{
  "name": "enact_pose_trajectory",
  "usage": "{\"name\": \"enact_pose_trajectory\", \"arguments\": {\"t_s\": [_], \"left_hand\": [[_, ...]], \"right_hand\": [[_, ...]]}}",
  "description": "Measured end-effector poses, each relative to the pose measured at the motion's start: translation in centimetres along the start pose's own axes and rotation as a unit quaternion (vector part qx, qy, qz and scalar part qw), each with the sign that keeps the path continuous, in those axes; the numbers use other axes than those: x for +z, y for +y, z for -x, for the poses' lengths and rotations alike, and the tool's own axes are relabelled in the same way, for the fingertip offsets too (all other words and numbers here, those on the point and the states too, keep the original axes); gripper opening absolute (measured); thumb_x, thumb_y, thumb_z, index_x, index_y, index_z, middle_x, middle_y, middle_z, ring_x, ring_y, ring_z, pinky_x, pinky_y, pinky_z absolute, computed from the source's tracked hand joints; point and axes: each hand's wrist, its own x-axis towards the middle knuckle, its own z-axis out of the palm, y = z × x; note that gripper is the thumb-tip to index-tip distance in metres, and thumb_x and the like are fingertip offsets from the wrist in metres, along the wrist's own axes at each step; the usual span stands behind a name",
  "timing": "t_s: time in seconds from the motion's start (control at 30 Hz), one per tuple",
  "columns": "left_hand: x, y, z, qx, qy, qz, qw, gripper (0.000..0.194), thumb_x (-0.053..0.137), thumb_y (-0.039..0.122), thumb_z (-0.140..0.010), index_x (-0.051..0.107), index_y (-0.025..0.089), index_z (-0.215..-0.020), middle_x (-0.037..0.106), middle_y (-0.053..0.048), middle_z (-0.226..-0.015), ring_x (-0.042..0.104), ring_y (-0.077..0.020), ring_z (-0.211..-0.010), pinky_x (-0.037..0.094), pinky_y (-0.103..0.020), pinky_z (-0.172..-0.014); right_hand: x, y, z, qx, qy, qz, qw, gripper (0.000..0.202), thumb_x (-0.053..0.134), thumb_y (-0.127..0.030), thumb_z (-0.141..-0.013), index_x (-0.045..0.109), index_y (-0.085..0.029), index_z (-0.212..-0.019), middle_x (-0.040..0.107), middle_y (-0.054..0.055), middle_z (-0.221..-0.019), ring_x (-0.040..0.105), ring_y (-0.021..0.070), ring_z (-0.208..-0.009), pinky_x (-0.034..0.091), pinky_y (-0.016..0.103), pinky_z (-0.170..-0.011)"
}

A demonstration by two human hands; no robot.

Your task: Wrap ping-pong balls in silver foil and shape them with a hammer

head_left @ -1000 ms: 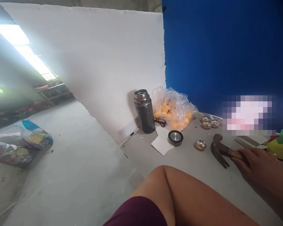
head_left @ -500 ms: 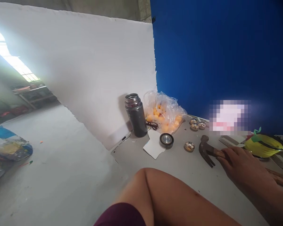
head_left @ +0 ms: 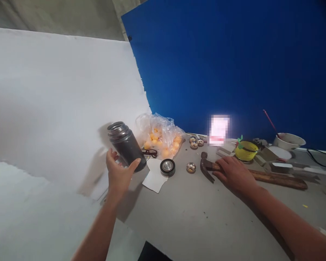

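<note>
A dark grey thermos flask (head_left: 127, 146), its steel mouth uncovered, leans to the left in the view beside the white wall. My left hand (head_left: 119, 170) is at its near side, thumb and fingers spread apart around the lower body; whether the skin touches it I cannot tell. My right hand (head_left: 235, 174) is wrapped over the wooden handle of a claw hammer (head_left: 208, 168), which lies on the table with its head pointing left. Between the hands are a round black-rimmed lid (head_left: 167, 167) and a shiny metallic ball (head_left: 191, 167).
Behind the lid sits a clear plastic bag of orange balls (head_left: 163, 139), with dark-framed glasses (head_left: 150, 153) by it. Several more shiny balls (head_left: 194, 143) lie farther back. To the right stand a yellow container (head_left: 246, 151) and a white bowl (head_left: 289, 140). White paper (head_left: 153, 181) lies under the lid.
My left hand has come into view beside the thermos flask. The camera has turned right, so things appear farther left. My right hand is still on the hammer handle.
</note>
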Motion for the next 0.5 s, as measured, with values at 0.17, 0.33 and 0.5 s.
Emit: {"name": "enact_pose_trajectory", "arguments": {"t_s": [0.17, 0.33, 0.5], "left_hand": [[2.4, -1.3, -2.8, 0.02, 0.008, 0.018, 1.0, 0.103, 0.094, 0.04, -0.059, 0.036, 0.019, -0.142, 0.052, -0.02, -0.145, 0.054, -0.0437, -0.134, 0.041, -0.067, -0.114], [2.9, -2.2, -3.4, 0.038, -0.006, 0.041, 0.998, 0.066, 0.088, 0.044, -0.069, 0.051, 0.019, -0.116, 0.063, -0.009, -0.117, 0.06, -0.0429, -0.124, 0.045, -0.067, -0.104], [1.9, -0.3, -1.2, 0.093, 0.082, 0.009, 0.992, 0.087, 0.096, 0.036, -0.053, 0.05, 0.02, -0.125, 0.062, -0.012, -0.128, 0.06, -0.0404, -0.126, 0.046, -0.063, -0.112]], "right_hand": [[-0.5, -0.7, -0.2, 0.012, -0.014, -0.002, 1.0, 0.022, 0.057, -0.041, -0.097, 0.066, -0.021, -0.104, 0.063, 0.012, -0.106, 0.056, 0.03, -0.102, 0.043, 0.041, -0.087], [-0.8, -0.9, -0.2, 0.023, -0.022, -0.002, 0.999, 0.021, 0.057, -0.038, -0.098, 0.066, -0.02, -0.104, 0.063, 0.012, -0.106, 0.057, 0.0294, -0.102, 0.042, 0.04, -0.088], [-0.5, -0.8, -0.2, 0.015, -0.015, -0.006, 1.0, 0.018, 0.059, -0.036, -0.097, 0.067, -0.021, -0.103, 0.063, 0.01, -0.103, 0.057, 0.0289, -0.1, 0.042, 0.04, -0.089]]}}
